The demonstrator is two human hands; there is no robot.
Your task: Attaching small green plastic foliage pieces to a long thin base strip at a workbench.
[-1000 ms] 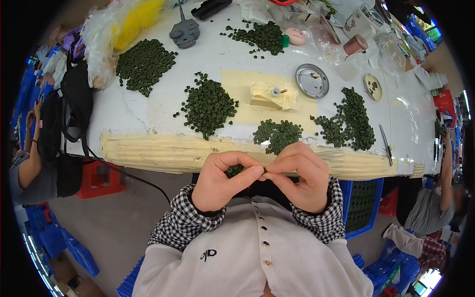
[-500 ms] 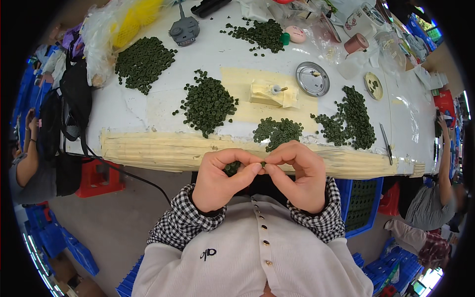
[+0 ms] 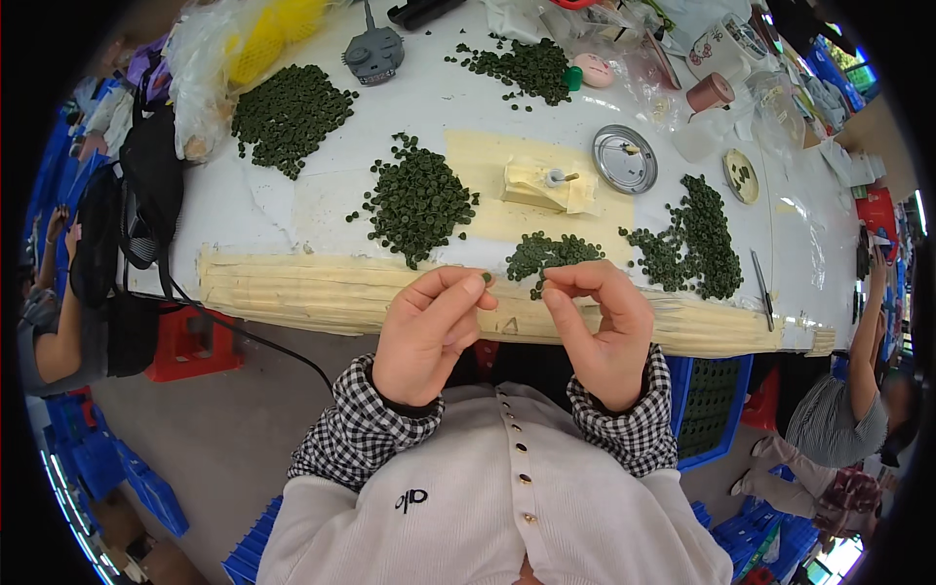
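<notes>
On the counter [image 3: 239, 214], with clock positions centred between the fingertips [image 3: 474, 286], green parts lie in five heaps: a far heap [image 3: 292, 119] and a nearer heap [image 3: 419, 203] at 10 o'clock, a right heap [image 3: 710, 244] between 2 and 3, a top heap [image 3: 528, 73] at 12, a small heap [image 3: 538, 255] between 1 and 2. Handling is judged partway; which heaps are finished cannot be determined. The right hand [image 3: 612, 331], fingertips at 3 o'clock, sets thumb and forefinger close together; whether they grip anything cannot be told. The left hand [image 3: 424, 331] pinches one green part [image 3: 487, 278] at 9 o'clock.
</notes>
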